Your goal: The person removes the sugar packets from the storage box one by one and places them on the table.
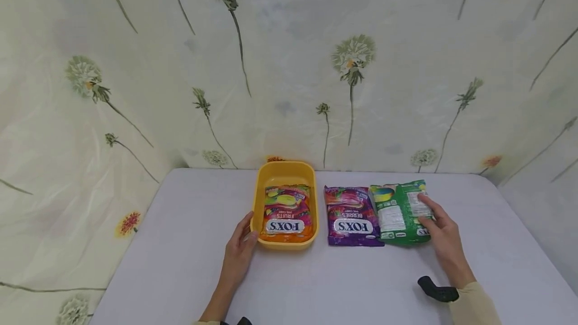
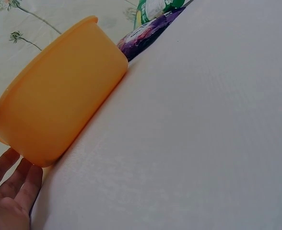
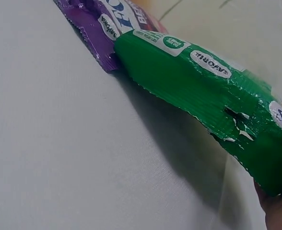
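Across the lower half of the head view, a white counter [image 1: 180,265] carries all items, backed by a pale sheet printed with dandelions [image 1: 352,59]. At centre frame sits a yellow tub [image 1: 284,170], the largest item; an orange Fox's Fruits packet [image 1: 287,213] lies flat inside it. Just right of the tub, a purple Fox's Berries packet [image 1: 349,217] lies flat on the counter. A green packet [image 1: 397,212] follows further right, its left edge overlapping the purple packet's right edge. In the right wrist view the green packet [image 3: 198,91] is tilted, with its near edge raised off the counter.

The left hand [image 1: 240,250] sits at the lower left corner of the tub, fingers relaxed and spread, thumb against the tub wall; the left wrist view shows the fingers [image 2: 16,177] lying loosely beside the tub base [image 2: 59,110]. The right hand [image 1: 444,237] holds the right edge of the green packet, fingers on top and the grip pinching the packet edge. A black strap [image 1: 435,290] shows at the right wrist, lower right of frame.
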Demonstrator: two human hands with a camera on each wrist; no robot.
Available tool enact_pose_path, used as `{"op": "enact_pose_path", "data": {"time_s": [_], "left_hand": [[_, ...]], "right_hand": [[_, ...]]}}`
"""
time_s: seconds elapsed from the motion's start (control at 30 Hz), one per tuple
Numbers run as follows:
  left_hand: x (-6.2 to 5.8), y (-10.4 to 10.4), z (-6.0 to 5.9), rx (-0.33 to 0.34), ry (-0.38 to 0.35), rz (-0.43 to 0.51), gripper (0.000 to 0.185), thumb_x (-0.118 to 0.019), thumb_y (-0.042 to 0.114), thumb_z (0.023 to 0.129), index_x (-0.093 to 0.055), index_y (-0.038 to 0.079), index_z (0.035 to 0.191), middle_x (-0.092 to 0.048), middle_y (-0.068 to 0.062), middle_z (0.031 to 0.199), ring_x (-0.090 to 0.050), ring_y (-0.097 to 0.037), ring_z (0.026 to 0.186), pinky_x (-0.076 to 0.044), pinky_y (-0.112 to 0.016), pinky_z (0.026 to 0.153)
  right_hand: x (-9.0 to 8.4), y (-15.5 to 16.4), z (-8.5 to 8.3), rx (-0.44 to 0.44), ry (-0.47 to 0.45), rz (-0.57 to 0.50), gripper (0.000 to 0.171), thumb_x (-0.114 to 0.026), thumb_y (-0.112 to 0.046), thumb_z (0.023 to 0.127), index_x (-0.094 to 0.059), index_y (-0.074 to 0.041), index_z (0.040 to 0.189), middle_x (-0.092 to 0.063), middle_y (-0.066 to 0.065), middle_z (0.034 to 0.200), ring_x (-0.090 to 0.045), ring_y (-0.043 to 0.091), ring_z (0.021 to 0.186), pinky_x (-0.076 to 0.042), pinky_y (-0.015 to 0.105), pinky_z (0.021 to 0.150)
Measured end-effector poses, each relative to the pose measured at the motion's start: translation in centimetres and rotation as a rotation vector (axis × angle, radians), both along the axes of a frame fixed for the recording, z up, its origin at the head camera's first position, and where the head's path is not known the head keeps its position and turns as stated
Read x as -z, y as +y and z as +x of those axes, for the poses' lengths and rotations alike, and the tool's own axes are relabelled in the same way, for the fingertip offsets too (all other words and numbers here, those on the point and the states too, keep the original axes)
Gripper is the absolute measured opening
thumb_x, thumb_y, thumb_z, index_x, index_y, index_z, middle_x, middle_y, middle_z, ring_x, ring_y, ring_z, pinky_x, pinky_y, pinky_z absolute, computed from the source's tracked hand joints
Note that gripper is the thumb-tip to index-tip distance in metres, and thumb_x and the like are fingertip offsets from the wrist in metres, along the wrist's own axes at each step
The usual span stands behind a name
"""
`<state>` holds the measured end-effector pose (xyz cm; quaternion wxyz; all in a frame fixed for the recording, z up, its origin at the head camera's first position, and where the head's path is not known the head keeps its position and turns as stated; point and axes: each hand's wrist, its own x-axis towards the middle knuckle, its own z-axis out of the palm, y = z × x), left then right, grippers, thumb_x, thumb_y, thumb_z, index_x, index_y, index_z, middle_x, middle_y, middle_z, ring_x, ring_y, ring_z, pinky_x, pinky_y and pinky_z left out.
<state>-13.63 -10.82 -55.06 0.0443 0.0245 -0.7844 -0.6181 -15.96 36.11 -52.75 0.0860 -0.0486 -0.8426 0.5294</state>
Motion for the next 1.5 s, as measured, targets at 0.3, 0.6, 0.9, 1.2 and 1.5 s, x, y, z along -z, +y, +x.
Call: {"op": "enact_pose_path", "data": {"time_s": [0.3,0.6,0.9,1.2,1.5], "left_hand": [[0.0,0.1,0.0,-0.011,0.008,-0.011,0.047,-0.056,0.041,0.093,-0.039,0.045,0.137,-0.039,0.014,0.147,-0.045,-0.014,0.133,-0.046,-0.03,0.102],[-2.8,0.4,1.0,0.023,-0.03,-0.016,0.053,-0.053,0.041,0.094,-0.038,0.03,0.143,-0.037,0.005,0.151,-0.043,-0.019,0.135,-0.044,-0.029,0.104],[-0.1,-0.1,0.0,0.013,0.031,-0.008,0.047,-0.054,0.033,0.096,-0.038,0.041,0.139,-0.038,0.013,0.148,-0.046,-0.015,0.132,-0.046,-0.028,0.102],[0.1,-0.1,0.0,0.01,0.029,0.009,0.046,-0.054,0.036,0.095,-0.039,0.044,0.137,-0.039,0.016,0.146,-0.046,-0.013,0.132,-0.046,-0.027,0.101],[0.0,0.0,0.0,-0.008,0.008,0.002,0.045,-0.055,0.039,0.094,-0.04,0.045,0.136,-0.039,0.016,0.147,-0.046,-0.014,0.131,-0.046,-0.029,0.102]], "right_hand": [[0.0,0.7,-0.4,-0.022,-0.039,-0.03,0.049,-0.042,-0.031,0.101,-0.029,-0.033,0.148,-0.015,-0.02,0.156,-0.003,0.0,0.146,-0.013,-0.005,0.103],[0.4,1.5,-0.9,0.015,-0.113,-0.082,0.048,-0.041,-0.03,0.101,-0.029,-0.037,0.147,-0.006,-0.009,0.16,0.005,0.013,0.148,0.0,0.055,0.119],[0.6,1.7,-1.1,0.017,-0.135,0.005,0.048,-0.039,-0.031,0.101,-0.026,-0.039,0.147,-0.004,-0.002,0.161,0.0,0.022,0.148,-0.014,0.051,0.119],[0.7,1.7,-1.3,0.026,-0.158,0.123,0.048,-0.037,-0.037,0.101,-0.023,-0.043,0.147,-0.006,0.002,0.161,-0.022,0.039,0.142,-0.036,0.002,0.079],[0.6,1.9,-1.2,-0.002,-0.146,0.189,0.051,-0.038,-0.037,0.101,-0.024,-0.033,0.15,-0.013,0.013,0.159,-0.034,0.042,0.132,-0.036,0.004,0.07]]}}
